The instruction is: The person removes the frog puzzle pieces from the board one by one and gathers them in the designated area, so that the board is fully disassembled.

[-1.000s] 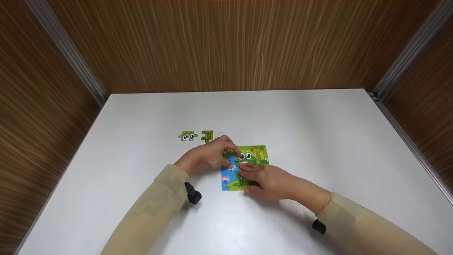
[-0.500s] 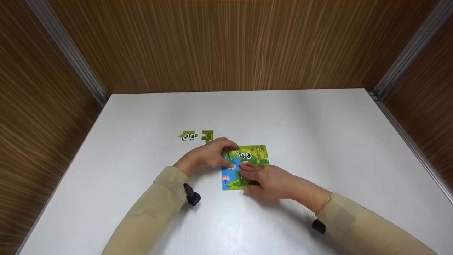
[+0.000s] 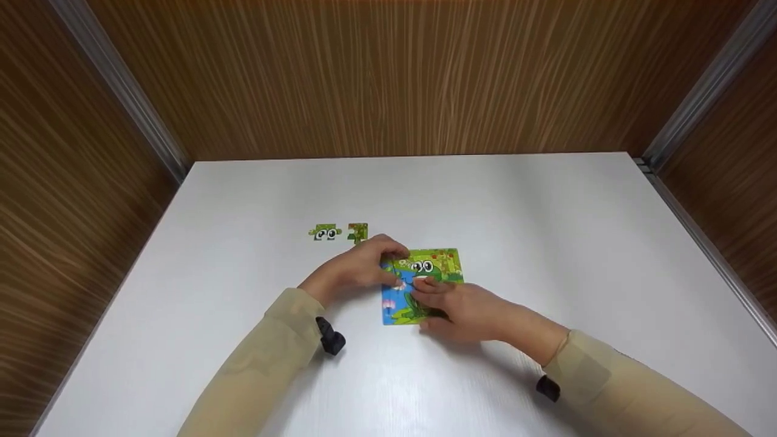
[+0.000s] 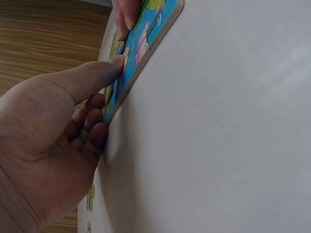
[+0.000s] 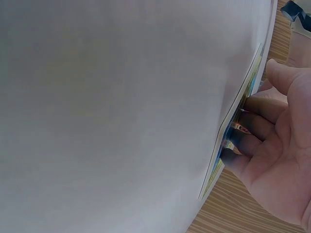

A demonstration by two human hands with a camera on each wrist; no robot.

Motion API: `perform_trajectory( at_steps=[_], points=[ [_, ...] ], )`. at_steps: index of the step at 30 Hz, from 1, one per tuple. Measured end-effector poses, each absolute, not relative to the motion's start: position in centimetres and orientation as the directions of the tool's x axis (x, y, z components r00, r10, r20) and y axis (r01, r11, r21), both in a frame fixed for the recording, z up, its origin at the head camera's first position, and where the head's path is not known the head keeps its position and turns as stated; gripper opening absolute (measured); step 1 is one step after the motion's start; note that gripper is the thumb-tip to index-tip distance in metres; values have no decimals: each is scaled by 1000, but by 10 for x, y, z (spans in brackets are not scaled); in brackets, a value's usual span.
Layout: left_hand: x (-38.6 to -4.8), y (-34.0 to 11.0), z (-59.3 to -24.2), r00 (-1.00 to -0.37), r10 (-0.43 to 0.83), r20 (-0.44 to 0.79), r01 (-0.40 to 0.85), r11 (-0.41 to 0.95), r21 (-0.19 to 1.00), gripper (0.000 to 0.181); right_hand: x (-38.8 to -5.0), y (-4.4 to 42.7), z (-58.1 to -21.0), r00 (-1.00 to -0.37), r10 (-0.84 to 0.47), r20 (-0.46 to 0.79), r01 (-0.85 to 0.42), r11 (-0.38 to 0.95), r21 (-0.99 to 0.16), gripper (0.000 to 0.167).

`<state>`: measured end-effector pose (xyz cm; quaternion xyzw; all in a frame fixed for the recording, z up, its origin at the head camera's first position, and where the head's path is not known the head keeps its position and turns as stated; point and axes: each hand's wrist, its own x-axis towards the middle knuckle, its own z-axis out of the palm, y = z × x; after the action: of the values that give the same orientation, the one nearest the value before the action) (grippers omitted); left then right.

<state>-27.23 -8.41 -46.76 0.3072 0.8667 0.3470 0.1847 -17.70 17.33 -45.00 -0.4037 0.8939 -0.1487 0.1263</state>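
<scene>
A square frog puzzle in green and blue lies on the white table. My left hand is at its upper left corner, fingers curled at the edge and thumb on the picture; the left wrist view shows the thumb on the blue part and curled fingers beside the rim. My right hand rests on the lower right part with extended fingers, covering some of the frog; in the right wrist view the fingers touch the surface. Just beyond my left hand lie an eyes piece and a green piece.
The white table meets a brown wood-grain panel at the back. Similar panels with grey metal strips stand at the left and right. Black straps sit at both sleeve cuffs.
The fingertips of my left hand have drawn back slightly up and left, uncovering more of the puzzle's upper left. My right hand has hardly moved, and the loose pieces lie as before.
</scene>
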Motion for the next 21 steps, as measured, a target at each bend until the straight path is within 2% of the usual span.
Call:
perform_trajectory(
  at_steps=[21],
  points=[
    [-272, -83, -472, -752, 657, -56, 423, 546, 723, 45, -177, 177, -449, -646, -755, -110, -678, 634, -372, 64]
  ],
)
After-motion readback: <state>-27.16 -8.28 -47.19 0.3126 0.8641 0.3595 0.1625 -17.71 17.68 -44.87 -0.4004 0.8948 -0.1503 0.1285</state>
